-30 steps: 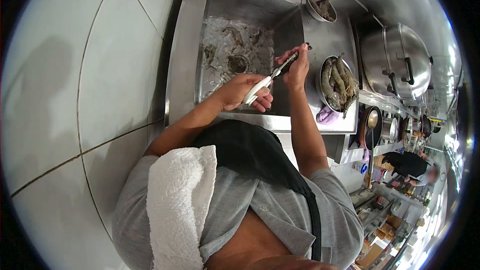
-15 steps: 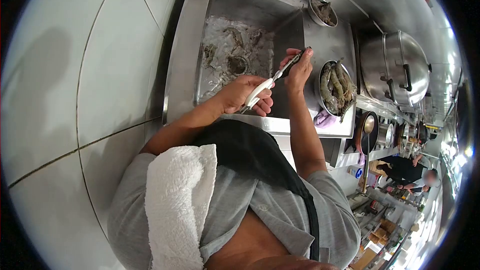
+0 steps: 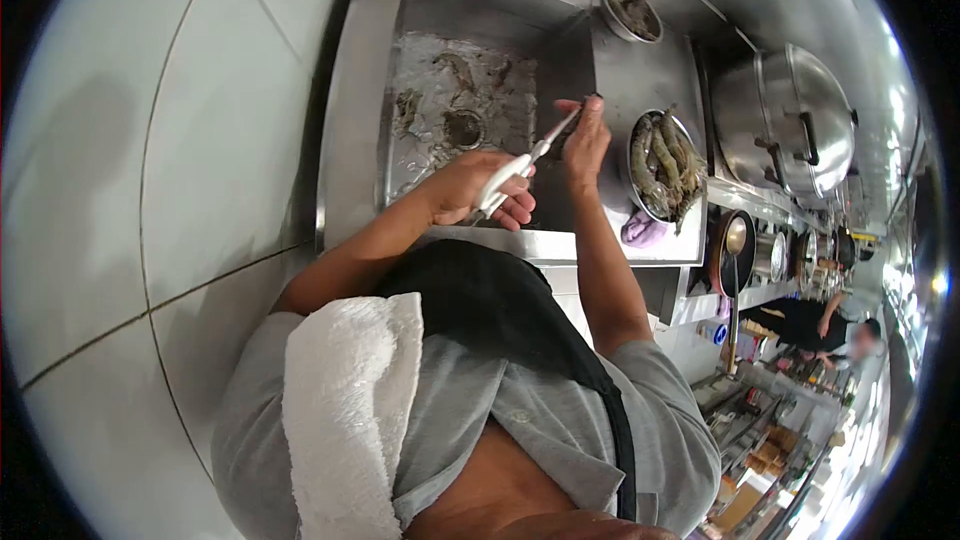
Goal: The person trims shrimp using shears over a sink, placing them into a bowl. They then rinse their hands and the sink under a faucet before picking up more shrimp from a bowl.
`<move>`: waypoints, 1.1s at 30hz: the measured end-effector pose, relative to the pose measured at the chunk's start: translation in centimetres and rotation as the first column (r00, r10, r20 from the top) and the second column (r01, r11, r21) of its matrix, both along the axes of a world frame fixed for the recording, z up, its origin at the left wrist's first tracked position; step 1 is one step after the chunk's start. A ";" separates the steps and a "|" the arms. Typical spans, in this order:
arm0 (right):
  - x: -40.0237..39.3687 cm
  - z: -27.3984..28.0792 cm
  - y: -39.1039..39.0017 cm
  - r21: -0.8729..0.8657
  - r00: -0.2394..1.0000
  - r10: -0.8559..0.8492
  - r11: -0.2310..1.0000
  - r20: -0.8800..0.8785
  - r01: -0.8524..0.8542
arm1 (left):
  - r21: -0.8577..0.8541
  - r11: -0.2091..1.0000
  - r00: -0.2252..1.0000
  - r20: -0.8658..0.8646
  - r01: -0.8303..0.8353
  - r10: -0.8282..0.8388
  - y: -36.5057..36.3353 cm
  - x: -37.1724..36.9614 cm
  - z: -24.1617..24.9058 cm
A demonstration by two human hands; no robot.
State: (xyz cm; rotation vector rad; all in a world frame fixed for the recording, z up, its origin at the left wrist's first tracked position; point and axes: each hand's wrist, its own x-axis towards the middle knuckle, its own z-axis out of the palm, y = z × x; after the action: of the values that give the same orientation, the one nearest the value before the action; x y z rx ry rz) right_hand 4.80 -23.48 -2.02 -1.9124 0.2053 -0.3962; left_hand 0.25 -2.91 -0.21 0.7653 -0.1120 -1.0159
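Observation:
My left hand [image 3: 478, 192], palm partly up over the sink's near edge, is closed around the white handles of a pair of scissors [image 3: 503, 183]. The blades slant up toward my right hand [image 3: 586, 147], whose fingers curl around what looks like a dark shrimp, mostly hidden by the hand. Beside that hand, a metal bowl [image 3: 634, 172] is heaped with large grey-green shrimp [image 3: 660, 162]. In the sink [image 3: 560, 60], several shrimp or shrimp pieces [image 3: 455, 70] lie in shallow water around the drain [image 3: 463, 128].
A smaller bowl [image 3: 630, 10] with shrimp parts stands by the back wall. A purple cloth [image 3: 643, 230] lies at the counter's front. To the right are a big lidded pot [image 3: 785, 120] and a wok with a ladle [image 3: 736, 240]. Another person [image 3: 810, 325] is farther off.
The view has shifted slightly, so the sink and bowls sit a little further left. My right hand has turned, hiding more of the shrimp. Both hands keep their grip.

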 end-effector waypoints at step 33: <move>12.1 -24.4 2.5 -0.272 0.803 0.091 0.913 -0.589 -0.303 | 0.596 0.410 0.704 0.424 -0.691 0.570 9.0 -1.7 -8.6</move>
State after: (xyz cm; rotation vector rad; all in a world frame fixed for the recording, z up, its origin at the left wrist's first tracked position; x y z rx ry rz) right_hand 16.95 -21.03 -26.40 -2.3493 0.3332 0.3241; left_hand -1.47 6.07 -8.78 1.4865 0.4756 -0.1927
